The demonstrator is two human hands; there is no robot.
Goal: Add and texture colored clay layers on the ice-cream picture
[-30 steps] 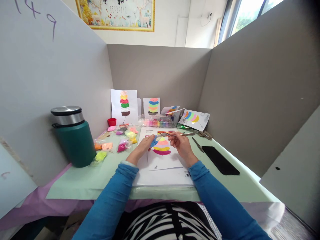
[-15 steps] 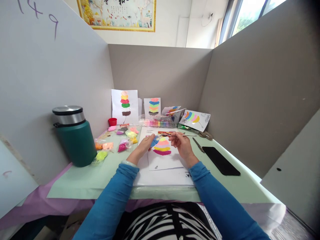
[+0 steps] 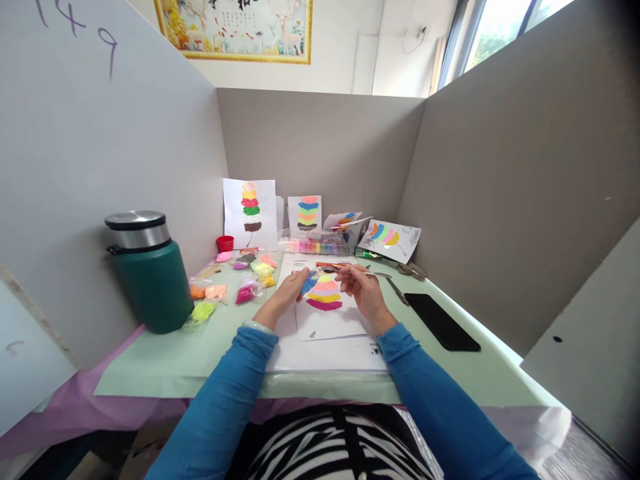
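Note:
My left hand point(image 3: 289, 291) is closed on a small clear bag of blue clay point(image 3: 309, 284), held over the upper left of a white sheet point(image 3: 330, 327). On that sheet lie stacked curved bands of coloured clay point(image 3: 324, 297), with magenta at the bottom, then yellow, pink and more above. My right hand point(image 3: 363, 287) pinches a thin metal modelling tool point(image 3: 381, 275), whose rear end sticks out to the right. The tool's front end points toward the blue clay; whether it touches is too small to tell.
Bags of coloured clay point(image 3: 247, 291) lie at left beside a green flask point(image 3: 153, 287). A red cup point(image 3: 225, 244), finished clay pictures point(image 3: 249, 208) and a clear pack of clay point(image 3: 320, 247) stand at the back. Scissors point(image 3: 397, 291) and a black phone point(image 3: 442, 321) lie at right.
The tool in my right hand has tipped slightly, its rear end now a little lower. The left hand and the blue clay bag have shifted only slightly.

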